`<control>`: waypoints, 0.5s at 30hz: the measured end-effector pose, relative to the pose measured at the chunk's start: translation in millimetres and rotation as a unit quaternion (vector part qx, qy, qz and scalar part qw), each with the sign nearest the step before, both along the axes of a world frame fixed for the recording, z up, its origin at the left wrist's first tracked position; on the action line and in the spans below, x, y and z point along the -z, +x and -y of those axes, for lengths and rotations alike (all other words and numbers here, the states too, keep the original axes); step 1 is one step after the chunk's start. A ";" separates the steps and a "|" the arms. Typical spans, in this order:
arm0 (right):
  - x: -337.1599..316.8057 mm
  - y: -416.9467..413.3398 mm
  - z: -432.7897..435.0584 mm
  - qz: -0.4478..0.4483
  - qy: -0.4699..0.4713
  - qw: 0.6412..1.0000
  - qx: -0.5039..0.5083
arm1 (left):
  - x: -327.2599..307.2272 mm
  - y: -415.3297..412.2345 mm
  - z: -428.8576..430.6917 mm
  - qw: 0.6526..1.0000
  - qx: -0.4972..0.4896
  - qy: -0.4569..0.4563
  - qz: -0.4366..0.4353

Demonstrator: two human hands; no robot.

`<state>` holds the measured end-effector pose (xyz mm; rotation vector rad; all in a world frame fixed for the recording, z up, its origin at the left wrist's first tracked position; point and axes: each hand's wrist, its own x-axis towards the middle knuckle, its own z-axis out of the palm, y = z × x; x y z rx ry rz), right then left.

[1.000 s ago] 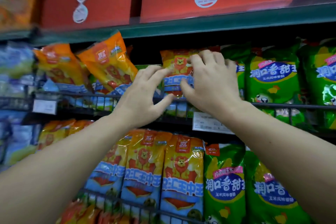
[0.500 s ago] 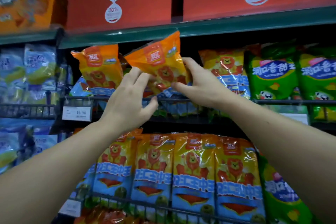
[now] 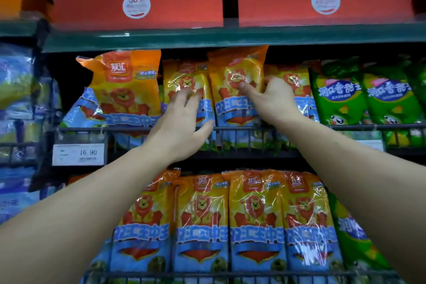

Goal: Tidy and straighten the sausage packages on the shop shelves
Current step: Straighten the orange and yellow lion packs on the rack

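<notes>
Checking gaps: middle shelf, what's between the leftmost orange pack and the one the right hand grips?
One more orange pack, with the left hand spread over its front, right beside the gripped pack. Head view.

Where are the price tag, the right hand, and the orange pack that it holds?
price tag [image 3: 78, 154], head view, white face.
right hand [image 3: 274, 99], head view, back of hand.
orange pack [image 3: 235, 64], head view, upper front.

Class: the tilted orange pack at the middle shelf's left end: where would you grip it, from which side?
Probably grip the orange pack by its free upper half, from the front; the wire rail covers its lower part.
</notes>
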<state>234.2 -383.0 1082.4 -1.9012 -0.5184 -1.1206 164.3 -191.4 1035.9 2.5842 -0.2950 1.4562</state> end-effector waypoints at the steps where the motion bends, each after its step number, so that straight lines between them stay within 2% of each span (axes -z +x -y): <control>1: -1.1 -2.0 -0.3 -0.015 0.005 1.000 0.010 | -1.6 1.4 0.7 1.000 -0.003 0.002 -0.009; 6: -6.1 -9.0 -1.6 -0.075 -0.033 0.996 0.043 | -5.6 6.3 1.1 0.999 -0.037 0.018 -0.033; 15: -11.0 -7.6 3.3 -0.089 -0.119 0.987 0.057 | -15.7 2.4 12.9 0.991 -0.123 0.048 -0.027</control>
